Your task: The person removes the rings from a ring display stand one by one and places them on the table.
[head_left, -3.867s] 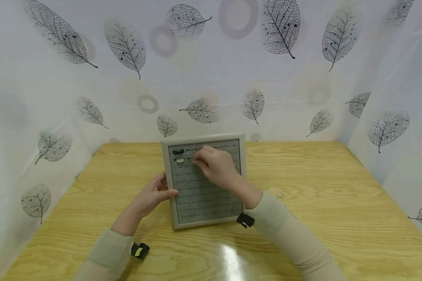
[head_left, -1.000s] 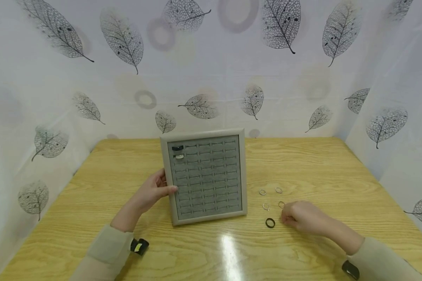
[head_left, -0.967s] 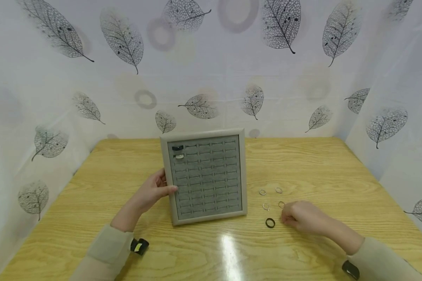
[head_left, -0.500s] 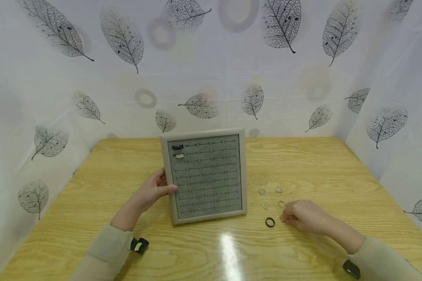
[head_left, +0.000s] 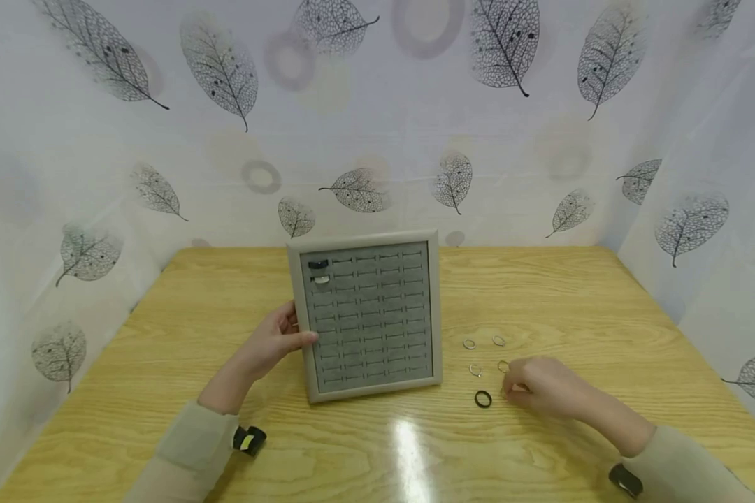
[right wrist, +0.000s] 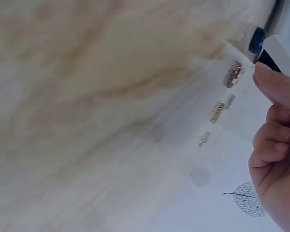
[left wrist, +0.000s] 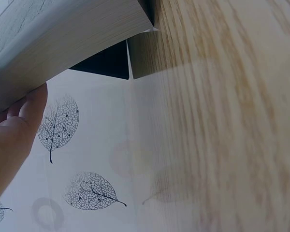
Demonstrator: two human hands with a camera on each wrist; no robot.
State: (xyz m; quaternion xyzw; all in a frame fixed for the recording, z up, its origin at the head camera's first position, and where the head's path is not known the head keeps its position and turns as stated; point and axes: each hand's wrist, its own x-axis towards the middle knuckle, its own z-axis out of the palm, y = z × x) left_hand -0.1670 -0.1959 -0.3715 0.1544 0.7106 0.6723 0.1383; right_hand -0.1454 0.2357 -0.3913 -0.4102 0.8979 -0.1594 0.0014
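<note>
In the head view my left hand grips the left edge of a ring display board, thumb in front. This grey slotted board in a beige frame stands tilted up. A black ring and a silver ring sit in its upper left slots. The left wrist view shows my fingers behind the frame. On the right, my right hand is low over the table, fingers curled, beside a rose-gold ring. Whether the fingertips pinch that ring is unclear; the index fingertip is hidden.
Near the right hand lie a black ring, a gold ring and silver rings, one with a stone. The wooden table ends at a leaf-patterned curtain behind and at both sides.
Since the earliest frame, my right hand has left the board's upper slots and come down to the rings at right. Over the last second it has barely moved. My left hand keeps its grip.
</note>
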